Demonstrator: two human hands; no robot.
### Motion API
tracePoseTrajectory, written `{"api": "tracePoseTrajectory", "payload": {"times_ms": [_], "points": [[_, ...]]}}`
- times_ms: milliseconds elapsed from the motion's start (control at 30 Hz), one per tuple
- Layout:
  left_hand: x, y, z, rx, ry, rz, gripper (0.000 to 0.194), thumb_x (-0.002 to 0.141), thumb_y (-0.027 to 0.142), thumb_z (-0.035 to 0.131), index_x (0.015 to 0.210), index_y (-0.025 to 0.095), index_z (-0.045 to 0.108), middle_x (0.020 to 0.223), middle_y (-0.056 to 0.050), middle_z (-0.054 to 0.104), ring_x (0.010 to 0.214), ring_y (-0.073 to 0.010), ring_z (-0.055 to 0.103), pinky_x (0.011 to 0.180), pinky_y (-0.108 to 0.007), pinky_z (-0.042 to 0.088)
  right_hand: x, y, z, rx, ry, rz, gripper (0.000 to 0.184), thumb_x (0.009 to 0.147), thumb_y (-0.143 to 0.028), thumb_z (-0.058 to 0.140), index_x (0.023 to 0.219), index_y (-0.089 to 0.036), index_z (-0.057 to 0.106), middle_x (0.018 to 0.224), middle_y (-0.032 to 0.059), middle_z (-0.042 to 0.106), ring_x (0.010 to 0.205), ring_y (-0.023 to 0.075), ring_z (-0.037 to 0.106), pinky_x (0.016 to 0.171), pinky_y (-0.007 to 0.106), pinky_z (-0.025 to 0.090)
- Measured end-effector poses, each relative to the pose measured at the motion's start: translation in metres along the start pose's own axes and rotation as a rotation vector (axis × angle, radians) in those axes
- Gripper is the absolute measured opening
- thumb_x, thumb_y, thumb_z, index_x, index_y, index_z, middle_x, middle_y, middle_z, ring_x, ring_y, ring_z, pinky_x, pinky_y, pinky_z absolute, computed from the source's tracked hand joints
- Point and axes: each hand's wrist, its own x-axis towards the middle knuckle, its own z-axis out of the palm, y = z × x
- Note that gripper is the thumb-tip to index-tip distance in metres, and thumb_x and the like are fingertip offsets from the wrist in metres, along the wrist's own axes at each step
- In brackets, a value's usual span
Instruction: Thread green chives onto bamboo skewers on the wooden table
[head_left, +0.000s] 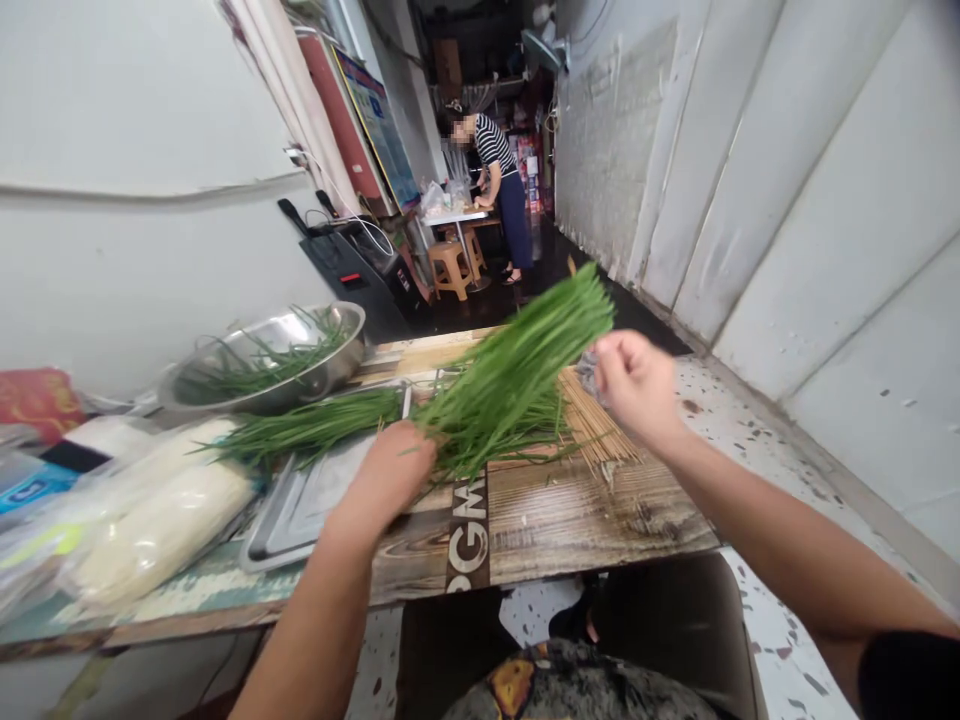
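A fanned bunch of green garlic chives [525, 350] slants up to the right over the wooden table. At its lower left end my left hand [401, 465] is closed on the chives. My right hand [637, 385] has its fingers pinched together beside the bunch's upper right edge; what they hold, if anything, is hidden. More chives [517, 435] lie under the raised bunch. Thin bamboo skewers [596, 425] are spread on the table below my right hand. Left of my left hand, another pile of chives [322, 420] rests across a metal tray [289, 515].
A steel bowl [330, 375] with loose chives stands at the back left. Plastic bags with pale contents [165, 510] lie at the left of the table [585, 510]. Further back, a person in a striped top [491, 145] bends over a small table near stools [448, 265].
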Motion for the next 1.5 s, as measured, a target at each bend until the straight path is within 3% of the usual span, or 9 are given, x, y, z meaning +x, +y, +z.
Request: {"api": "tracePoseTrajectory", "payload": {"times_ms": [133,300,500,667,767,867,1133,1333,1500], "points": [[-0.026,-0.010,-0.027,0.224,-0.069,-0.142,0.029,0.076,0.013,0.040,0.080,0.017,0.068,0.076,-0.007,0.067,0.074,-0.0196,0.061,0.070,-0.029,0.047,-0.045,0.058,0.029,-0.177,-0.286,0.120,0.025,0.084,-0.030,0.043,0.067,-0.018,0.057,0.060,0.0008,0.060,0.057,0.0129,0.053,0.057,0.023,0.036],[0.025,0.000,-0.038,0.253,0.001,-0.122,0.029,0.083,0.020,0.042,0.092,0.019,0.069,0.092,-0.008,0.069,0.087,-0.0210,0.063,0.078,-0.030,0.047,-0.057,0.088,0.032,-0.368,-0.373,0.204,0.029,0.082,-0.031,0.039,0.068,-0.018,0.061,0.063,0.0035,0.063,0.058,0.0155,0.056,0.055,0.024,0.033],[0.134,0.015,0.010,0.059,0.108,-0.044,0.028,0.085,0.023,0.044,0.100,0.018,0.068,0.104,-0.006,0.068,0.100,-0.0186,0.059,0.092,-0.029,0.042,-0.059,0.079,0.027,-0.371,-0.368,0.172,0.029,0.083,-0.033,0.040,0.070,-0.019,0.062,0.059,0.0014,0.062,0.054,0.0142,0.055,0.054,0.024,0.033],[0.178,0.021,0.048,-0.025,-0.011,-0.131,0.035,0.086,0.031,0.044,0.114,0.018,0.060,0.117,-0.010,0.062,0.112,-0.0245,0.053,0.097,-0.038,0.039,-0.060,0.079,0.025,-0.340,-0.346,0.134,0.030,0.083,-0.035,0.041,0.068,-0.019,0.061,0.057,0.0015,0.062,0.052,0.0141,0.055,0.053,0.024,0.033],[0.181,0.023,0.060,-0.079,-0.098,-0.297,0.049,0.087,0.046,0.036,0.128,0.021,0.048,0.129,-0.015,0.052,0.120,-0.0323,0.045,0.097,-0.050,0.034,-0.059,0.079,0.024,-0.330,-0.345,0.130,0.030,0.083,-0.035,0.041,0.065,-0.019,0.060,0.054,0.0006,0.059,0.049,0.0138,0.053,0.052,0.024,0.033],[0.176,0.025,0.071,-0.171,-0.187,-0.391,0.056,0.089,0.053,0.021,0.136,0.026,0.037,0.136,-0.015,0.044,0.125,-0.0330,0.040,0.097,-0.053,0.031,-0.058,0.079,0.024,-0.327,-0.338,0.124,0.031,0.083,-0.036,0.041,0.064,-0.020,0.059,0.052,0.0002,0.057,0.047,0.0135,0.051,0.051,0.024,0.032],[0.148,0.038,0.090,-0.108,0.064,-0.320,0.054,0.090,0.052,0.019,0.135,0.029,0.037,0.133,-0.012,0.047,0.122,-0.0282,0.042,0.097,-0.048,0.033,-0.059,0.077,0.029,-0.362,-0.365,0.119,0.029,0.083,-0.032,0.040,0.069,-0.019,0.061,0.058,0.0014,0.061,0.054,0.0136,0.054,0.055,0.023,0.033],[0.152,0.035,0.092,-0.095,-0.102,-0.306,0.060,0.089,0.054,0.019,0.144,0.027,0.022,0.149,-0.015,0.025,0.134,-0.0320,0.026,0.103,-0.054,0.024,-0.055,0.070,0.026,-0.449,-0.415,0.137,0.028,0.083,-0.029,0.040,0.072,-0.018,0.063,0.062,0.0031,0.064,0.058,0.0140,0.056,0.056,0.023,0.030],[0.159,0.023,0.077,-0.193,-0.142,-0.305,0.061,0.088,0.055,0.024,0.141,0.026,0.029,0.145,-0.013,0.035,0.130,-0.0304,0.036,0.100,-0.051,0.031,-0.055,0.068,0.025,-0.526,-0.456,0.160,0.026,0.084,-0.027,0.041,0.072,-0.018,0.062,0.065,0.0042,0.066,0.058,0.0142,0.057,0.054,0.024,0.027]]}}
